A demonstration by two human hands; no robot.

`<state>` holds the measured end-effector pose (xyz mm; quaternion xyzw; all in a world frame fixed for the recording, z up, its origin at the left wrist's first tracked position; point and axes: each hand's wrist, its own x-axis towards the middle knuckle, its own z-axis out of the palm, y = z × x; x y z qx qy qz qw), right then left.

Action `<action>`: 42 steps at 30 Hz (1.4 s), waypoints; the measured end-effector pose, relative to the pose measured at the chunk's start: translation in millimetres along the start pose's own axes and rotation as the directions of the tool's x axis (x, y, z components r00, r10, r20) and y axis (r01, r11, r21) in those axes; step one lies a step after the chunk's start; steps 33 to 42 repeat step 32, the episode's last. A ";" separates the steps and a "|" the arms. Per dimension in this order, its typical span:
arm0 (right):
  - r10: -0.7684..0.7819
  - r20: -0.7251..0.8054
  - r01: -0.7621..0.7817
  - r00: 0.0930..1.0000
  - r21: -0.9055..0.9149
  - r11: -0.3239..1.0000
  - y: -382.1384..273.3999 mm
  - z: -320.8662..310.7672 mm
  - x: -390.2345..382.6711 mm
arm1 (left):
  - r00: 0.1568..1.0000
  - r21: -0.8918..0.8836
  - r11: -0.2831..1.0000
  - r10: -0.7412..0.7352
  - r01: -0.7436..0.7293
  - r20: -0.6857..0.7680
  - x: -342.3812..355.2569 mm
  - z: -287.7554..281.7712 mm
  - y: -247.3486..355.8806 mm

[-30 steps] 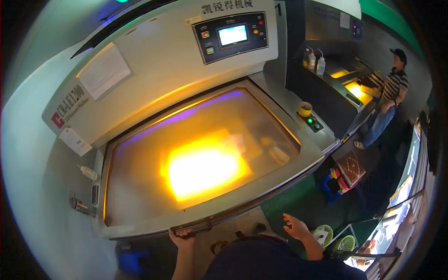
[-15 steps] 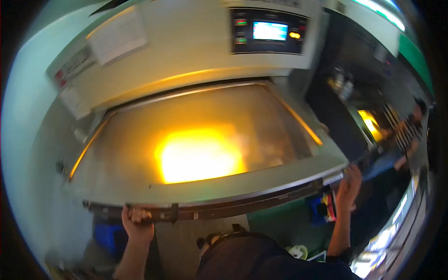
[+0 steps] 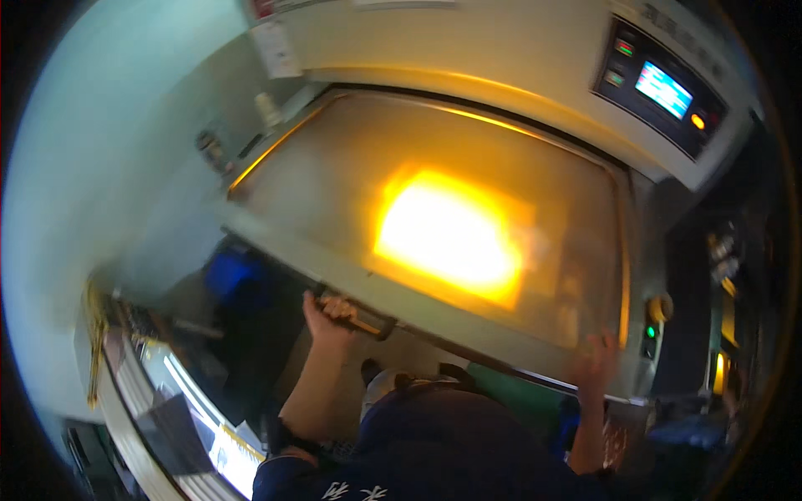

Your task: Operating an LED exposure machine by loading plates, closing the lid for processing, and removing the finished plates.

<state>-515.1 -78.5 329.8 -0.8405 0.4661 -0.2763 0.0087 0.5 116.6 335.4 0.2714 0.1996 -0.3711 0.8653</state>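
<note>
In front of me a large machine bed (image 3: 326, 159) with a shiny, film-like surface glows yellow, with a bright white patch near its middle. A dark bar handle (image 3: 365, 324) juts from the pale front rim (image 3: 334, 265). My left hand (image 3: 334, 316) is closed around this handle, fingers wrapped over it. At the bed's front right corner, my right hand (image 3: 593, 361) is smeared by motion. It is over or beside the rim; whether it touches the surface I cannot tell, and its fingers are unclear.
A control panel (image 3: 660, 88) with a lit screen is on the machine at the upper right. A green-lit button (image 3: 651, 331) sits beside the bed's right side. Behind on the left is a brightly lit table (image 3: 196, 409). A blue object (image 3: 230, 274) stands below the left front edge.
The view has swung, so the bed now slants down to the right. My right hand has left the front edge's right end and moved over the front right corner. My left hand keeps the handle.
</note>
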 end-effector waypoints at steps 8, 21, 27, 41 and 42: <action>0.525 -0.049 -0.521 0.850 0.068 0.851 179.7 21.2 30.1 | 0.945 0.436 0.900 0.137 0.007 -0.298 104.8 -137.3 12.8; 0.824 -0.123 -0.783 0.553 -0.415 0.464 172.9 -4.1 15.9 | 0.946 0.513 0.858 0.177 -0.012 -0.273 71.4 -108.7 3.8; 0.856 0.257 -0.736 0.448 -0.437 0.517 214.7 -39.2 25.4 | 0.990 0.672 0.730 -0.046 0.125 -0.133 32.0 -123.8 -26.9; 0.750 -0.114 -0.698 0.652 -0.478 0.534 208.7 33.2 -42.5 | 0.643 0.914 0.234 -0.765 0.331 -0.037 46.9 -225.9 -29.4; 0.750 -0.114 -0.698 0.652 -0.478 0.534 208.7 33.2 -42.5 | 0.643 0.914 0.234 -0.765 0.331 -0.037 46.9 -225.9 -29.4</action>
